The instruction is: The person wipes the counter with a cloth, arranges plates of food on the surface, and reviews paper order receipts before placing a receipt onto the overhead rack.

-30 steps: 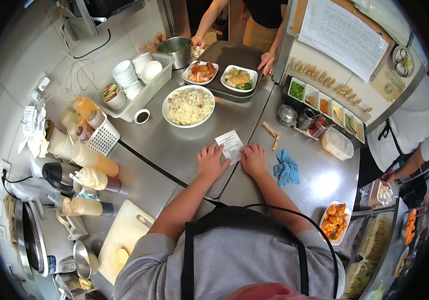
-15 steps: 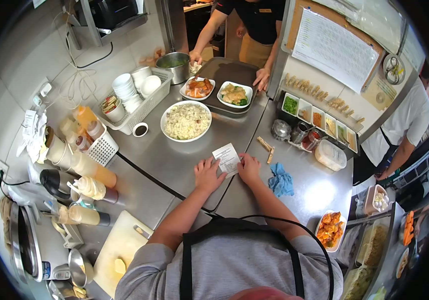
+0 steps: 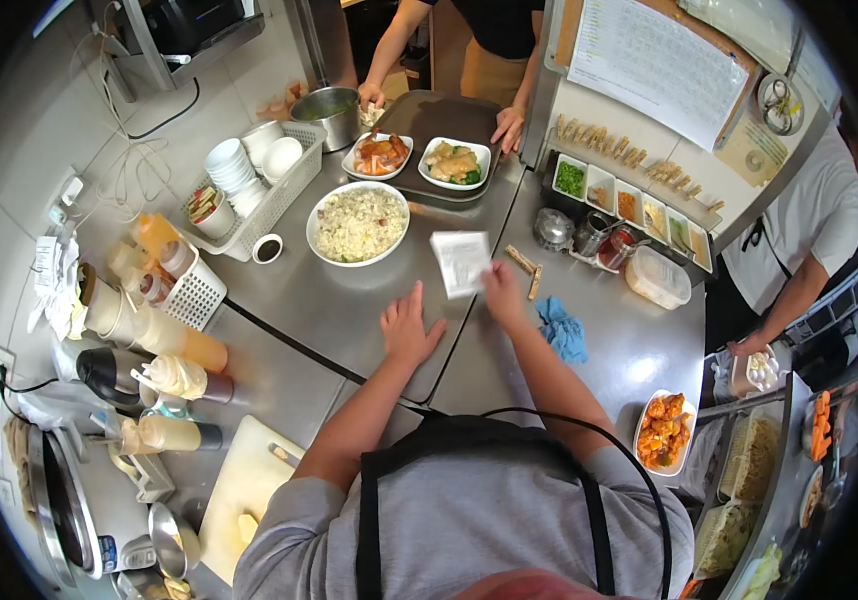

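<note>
My left hand (image 3: 409, 328) lies on the steel counter with its fingers spread, holding nothing. My right hand (image 3: 502, 292) pinches the lower right corner of a white printed receipt (image 3: 462, 262), which is slightly blurred. Beside that hand are two wooden clothespins (image 3: 521, 260) and a crumpled blue cloth (image 3: 561, 330). Beyond my left hand stands a white bowl of fried rice (image 3: 359, 222). Farther back, a dish of sliced meat (image 3: 381, 155) and a dish of pale meat over greens (image 3: 455, 163) sit at a brown tray (image 3: 439, 110).
Across the counter, a co-worker's hand (image 3: 509, 128) touches the tray. Sauce bottles (image 3: 184, 340), a basket of bowls (image 3: 289, 190) and a cutting board (image 3: 239, 490) line the left. Topping containers (image 3: 629, 208) and a dish of orange-glazed pieces (image 3: 664, 432) are at right.
The receipt has moved away from my left hand and now hangs from my right hand's fingers, turned more upright. My left hand has come off the paper onto the counter.
</note>
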`<action>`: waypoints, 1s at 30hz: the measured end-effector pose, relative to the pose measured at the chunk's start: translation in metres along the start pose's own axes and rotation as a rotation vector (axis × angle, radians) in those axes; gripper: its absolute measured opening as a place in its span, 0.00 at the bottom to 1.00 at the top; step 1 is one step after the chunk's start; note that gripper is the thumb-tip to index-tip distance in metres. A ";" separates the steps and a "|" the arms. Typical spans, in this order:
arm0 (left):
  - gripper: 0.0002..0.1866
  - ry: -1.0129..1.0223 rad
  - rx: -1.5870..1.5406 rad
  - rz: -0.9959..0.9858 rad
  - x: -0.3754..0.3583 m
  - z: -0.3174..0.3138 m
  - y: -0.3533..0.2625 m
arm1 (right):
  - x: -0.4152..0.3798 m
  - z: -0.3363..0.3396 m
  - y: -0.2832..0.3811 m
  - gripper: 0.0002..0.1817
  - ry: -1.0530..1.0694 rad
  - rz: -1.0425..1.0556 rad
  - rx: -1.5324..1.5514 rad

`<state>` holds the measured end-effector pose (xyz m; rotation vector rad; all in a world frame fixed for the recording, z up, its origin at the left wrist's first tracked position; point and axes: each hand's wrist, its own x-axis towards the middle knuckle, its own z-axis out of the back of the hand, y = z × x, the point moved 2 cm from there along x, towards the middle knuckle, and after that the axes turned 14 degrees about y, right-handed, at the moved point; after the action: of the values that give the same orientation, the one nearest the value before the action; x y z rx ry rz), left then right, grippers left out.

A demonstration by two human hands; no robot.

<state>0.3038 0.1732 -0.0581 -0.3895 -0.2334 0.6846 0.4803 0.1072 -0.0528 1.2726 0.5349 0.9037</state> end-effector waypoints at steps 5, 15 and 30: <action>0.41 0.058 -0.035 0.002 -0.003 0.006 -0.002 | 0.037 0.052 0.185 0.05 -0.102 0.328 0.337; 0.37 -0.069 -0.272 -0.099 -0.002 0.000 0.010 | -0.004 -0.021 -0.006 0.11 0.305 -0.220 -0.336; 0.37 -0.014 -0.180 -0.067 0.012 -0.002 0.007 | -0.015 -0.040 -0.029 0.17 -0.062 0.083 -0.109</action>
<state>0.3103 0.1853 -0.0621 -0.5465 -0.3209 0.6023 0.4491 0.1172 -0.0922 1.2267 0.3813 0.9465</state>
